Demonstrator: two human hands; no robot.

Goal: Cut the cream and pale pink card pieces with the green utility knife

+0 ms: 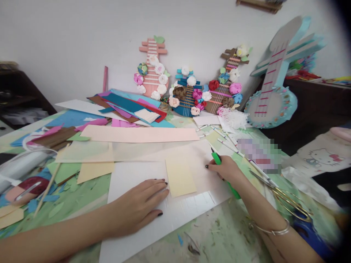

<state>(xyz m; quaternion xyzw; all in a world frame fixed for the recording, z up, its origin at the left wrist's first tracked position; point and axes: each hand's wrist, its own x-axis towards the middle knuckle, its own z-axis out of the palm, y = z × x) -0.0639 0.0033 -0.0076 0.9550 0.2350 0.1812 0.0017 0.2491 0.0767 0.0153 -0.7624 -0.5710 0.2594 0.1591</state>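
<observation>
My left hand [134,208] lies flat, fingers stretched out, on a large white board [124,182]. Its fingertips come close to a pale yellow rectangle of paper [181,177] that rests on the board. At the right side of the board, my right hand [231,170] is closed around a green craft knife [216,158]. The knife's thin dark tip points up and away, and part of its handle shows below my palm. Behind the yellow paper stretch a translucent cream strip [137,151] and a pale pink strip [142,134].
Gold-handled scissors [292,201] lie right of my right forearm, near several thin paper sticks [229,145]. Coloured paper sheets [131,104] are heaped at the back. Flower-covered paper lutes [188,93] lean against the wall. A wooden stick [51,182] and paper scraps lie left.
</observation>
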